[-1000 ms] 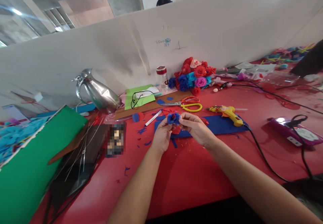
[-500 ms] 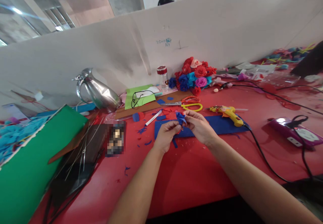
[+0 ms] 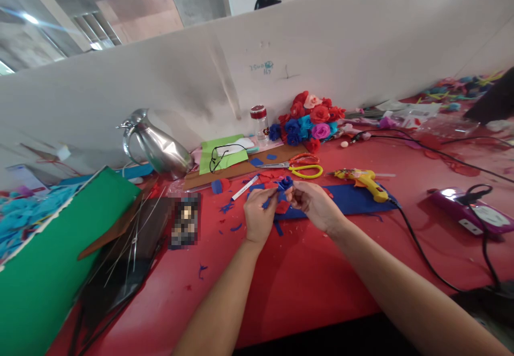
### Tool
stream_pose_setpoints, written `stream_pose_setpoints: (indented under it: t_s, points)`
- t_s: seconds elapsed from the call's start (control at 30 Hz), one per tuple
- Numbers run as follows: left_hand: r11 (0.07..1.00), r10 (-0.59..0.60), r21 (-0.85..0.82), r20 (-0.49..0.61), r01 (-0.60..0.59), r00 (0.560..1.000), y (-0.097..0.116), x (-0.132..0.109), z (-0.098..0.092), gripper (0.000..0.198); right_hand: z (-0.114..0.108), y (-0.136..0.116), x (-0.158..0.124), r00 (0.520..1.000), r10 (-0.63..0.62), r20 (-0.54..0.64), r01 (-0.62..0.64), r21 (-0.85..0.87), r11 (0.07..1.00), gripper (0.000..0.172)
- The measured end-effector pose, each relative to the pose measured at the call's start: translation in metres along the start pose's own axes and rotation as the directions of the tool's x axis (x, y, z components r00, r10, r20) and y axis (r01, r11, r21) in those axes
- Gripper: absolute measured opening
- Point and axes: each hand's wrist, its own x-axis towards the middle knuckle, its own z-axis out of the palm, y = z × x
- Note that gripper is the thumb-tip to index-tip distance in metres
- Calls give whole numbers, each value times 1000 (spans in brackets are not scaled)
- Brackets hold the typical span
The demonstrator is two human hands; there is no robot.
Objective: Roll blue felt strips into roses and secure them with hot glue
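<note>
Between my two hands is a small blue craft flower (image 3: 285, 183) with curled petals. My left hand (image 3: 259, 212) pinches its left side, thumb and fingers together. On the other side, my right hand (image 3: 315, 203) grips it with bent fingertips, which partly hide its lower part. Both hands are just above a blue foam or felt sheet (image 3: 353, 199) lying on the red table (image 3: 281, 281). Scissors (image 3: 305, 171) with yellow and orange handles lie beyond the hands. A yellow glue gun (image 3: 367, 180) rests on the sheet's right end.
A white marker (image 3: 244, 187) and blue scraps (image 3: 227, 207) lie left of the hands. Behind are glasses (image 3: 219, 155), a steel jug (image 3: 160, 144), a glass bottle (image 3: 260, 126) and several craft roses (image 3: 309, 118). A green board (image 3: 60, 270) stands left; a purple power box (image 3: 468, 211) with cables sits right.
My left hand has turned, its back now more toward me, and shifted slightly left. The blue flower has tilted upright, and my right fingers have curled in lower around it.
</note>
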Motion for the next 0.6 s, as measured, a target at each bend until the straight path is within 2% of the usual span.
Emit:
stream_pose_setpoints:
  t_s: [0.1,0.37,0.6]
  points:
    - [999,28,32,-16,-27,999,-2,1,-1,12,0,-1,-1,1000,20,16,-20,-5,1000,29]
    - [985,-113,-131,-24,109,993,0,2,-2,10,2,-3,-2,996,-82,-39,80,-50,996,27]
    - [980,-155,-132,-54,147,986,3,4,-3,11,2,-3,0,994,-82,-65,76,-85,993,26]
